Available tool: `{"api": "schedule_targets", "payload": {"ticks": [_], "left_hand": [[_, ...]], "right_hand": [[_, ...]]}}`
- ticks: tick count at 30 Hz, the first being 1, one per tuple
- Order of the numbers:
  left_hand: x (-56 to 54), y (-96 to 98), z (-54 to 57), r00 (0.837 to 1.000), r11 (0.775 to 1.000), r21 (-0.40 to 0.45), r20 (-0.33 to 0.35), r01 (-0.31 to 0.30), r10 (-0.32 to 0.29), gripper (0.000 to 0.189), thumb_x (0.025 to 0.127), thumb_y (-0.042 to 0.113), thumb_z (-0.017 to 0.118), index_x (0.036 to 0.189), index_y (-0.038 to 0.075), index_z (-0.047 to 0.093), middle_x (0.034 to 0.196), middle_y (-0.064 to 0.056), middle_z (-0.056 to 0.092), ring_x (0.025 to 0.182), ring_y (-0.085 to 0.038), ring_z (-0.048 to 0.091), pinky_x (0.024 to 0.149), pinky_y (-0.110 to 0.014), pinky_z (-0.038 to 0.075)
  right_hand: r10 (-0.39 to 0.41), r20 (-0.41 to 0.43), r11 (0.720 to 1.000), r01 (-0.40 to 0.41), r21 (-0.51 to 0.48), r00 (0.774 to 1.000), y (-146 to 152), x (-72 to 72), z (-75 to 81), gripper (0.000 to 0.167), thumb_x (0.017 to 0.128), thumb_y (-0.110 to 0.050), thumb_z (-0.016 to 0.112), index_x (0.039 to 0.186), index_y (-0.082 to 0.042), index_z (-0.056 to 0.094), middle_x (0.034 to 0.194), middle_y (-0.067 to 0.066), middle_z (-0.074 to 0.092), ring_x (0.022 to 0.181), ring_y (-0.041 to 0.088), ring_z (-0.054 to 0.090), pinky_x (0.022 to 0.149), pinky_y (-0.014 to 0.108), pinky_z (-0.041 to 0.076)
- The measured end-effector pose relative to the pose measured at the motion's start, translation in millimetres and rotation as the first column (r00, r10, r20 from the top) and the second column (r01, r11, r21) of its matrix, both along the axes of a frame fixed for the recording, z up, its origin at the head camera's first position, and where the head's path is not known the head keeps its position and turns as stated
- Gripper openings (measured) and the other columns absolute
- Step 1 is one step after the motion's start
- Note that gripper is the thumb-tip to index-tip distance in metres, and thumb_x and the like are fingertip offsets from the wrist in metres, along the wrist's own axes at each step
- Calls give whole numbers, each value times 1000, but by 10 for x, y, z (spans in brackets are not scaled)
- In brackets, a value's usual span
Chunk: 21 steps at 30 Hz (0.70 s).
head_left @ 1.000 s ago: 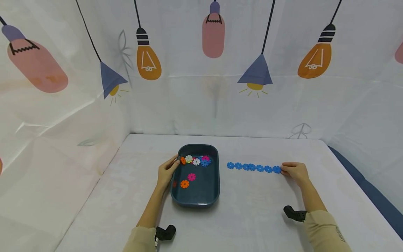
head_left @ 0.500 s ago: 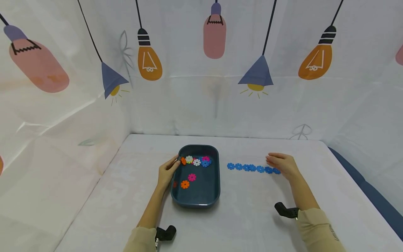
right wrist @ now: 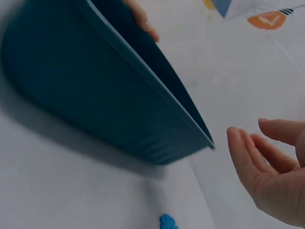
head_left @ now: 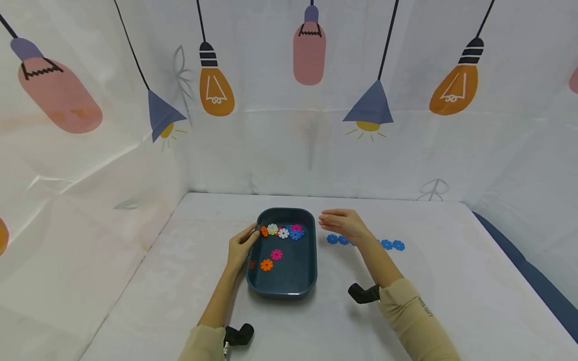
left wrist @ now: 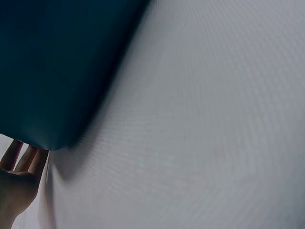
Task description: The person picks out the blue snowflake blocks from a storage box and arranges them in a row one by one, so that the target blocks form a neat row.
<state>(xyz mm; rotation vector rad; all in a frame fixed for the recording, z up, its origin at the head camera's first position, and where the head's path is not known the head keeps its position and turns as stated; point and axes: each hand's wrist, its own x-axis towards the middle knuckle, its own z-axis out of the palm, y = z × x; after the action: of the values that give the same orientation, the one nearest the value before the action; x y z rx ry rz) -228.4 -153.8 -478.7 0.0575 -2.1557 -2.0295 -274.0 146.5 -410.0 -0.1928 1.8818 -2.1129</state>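
Observation:
A dark teal plastic tub (head_left: 282,281) sits on the white table. My left hand (head_left: 241,249) grips its left rim, thumb over the edge and fingers (left wrist: 26,160) along the outside. Inside the tub are flower-shaped plastic discs: an orange one (head_left: 266,264), a pink one (head_left: 276,254), a white one (head_left: 283,233), blue ones (head_left: 295,234) and a few others. My right hand (head_left: 345,224) hovers just off the tub's right side, thumb apart from the fingers (right wrist: 243,152), nothing between them. Beneath that hand and forearm runs a row of blue flower discs (head_left: 332,238), its middle hidden.
The row's right end shows as blue discs (head_left: 398,245) on the tabletop. A white cloth wall (head_left: 275,150) with printed lamps rises behind the table (head_left: 451,281). Black wrist mounts (head_left: 363,294) stick out from both sleeves.
My right hand has let go of the right end of the blue disc row and swept left to the tub's side. The left hand keeps its grip on the tub.

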Motion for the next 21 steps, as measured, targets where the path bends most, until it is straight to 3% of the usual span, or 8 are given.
{"api": "schedule_targets", "payload": {"ticks": [3, 8, 14, 21], "left_hand": [[-64, -12, -115, 1000, 1000, 3, 0, -18, 18, 42, 92, 23, 63, 129, 4, 58, 132, -16, 54, 121, -30, 52, 99, -38, 44], [-74, -6, -121, 1000, 1000, -4, -4, -31, 31, 41, 91, 22, 64, 128, 5, 59, 131, -15, 56, 119, -29, 53, 97, -38, 45], [-89, -5, -130, 1000, 1000, 8, -6, -17, 17, 41, 91, 21, 63, 128, 4, 59, 131, -16, 56, 119, -30, 53, 96, -37, 45], [-90, -14, -139, 1000, 1000, -6, -15, -27, 27, 40, 91, 21, 63, 128, 5, 59, 129, -15, 57, 117, -28, 54, 96, -36, 46]], "right_hand": [[37, -17, 999, -36, 26, 999, -239, -18, 4, 41, 95, -2, 52, 128, 20, 43, 115, 27, 61, 92, 17, 67, 84, 32, 53], [42, -12, 996, -41, 78, 999, -596, -69, -30, 39, 95, 0, 51, 128, 20, 44, 127, 35, 49, 107, 31, 61, 94, 40, 46], [-17, 39, 992, 12, 126, 999, -869, -124, -140, 39, 93, 1, 54, 128, 17, 46, 127, 33, 51, 117, 40, 52, 98, 44, 42], [-88, 24, 984, 83, 157, 996, -1037, -153, -243, 34, 94, -5, 56, 120, 16, 53, 121, 31, 56, 114, 39, 55, 98, 44, 43]]}}
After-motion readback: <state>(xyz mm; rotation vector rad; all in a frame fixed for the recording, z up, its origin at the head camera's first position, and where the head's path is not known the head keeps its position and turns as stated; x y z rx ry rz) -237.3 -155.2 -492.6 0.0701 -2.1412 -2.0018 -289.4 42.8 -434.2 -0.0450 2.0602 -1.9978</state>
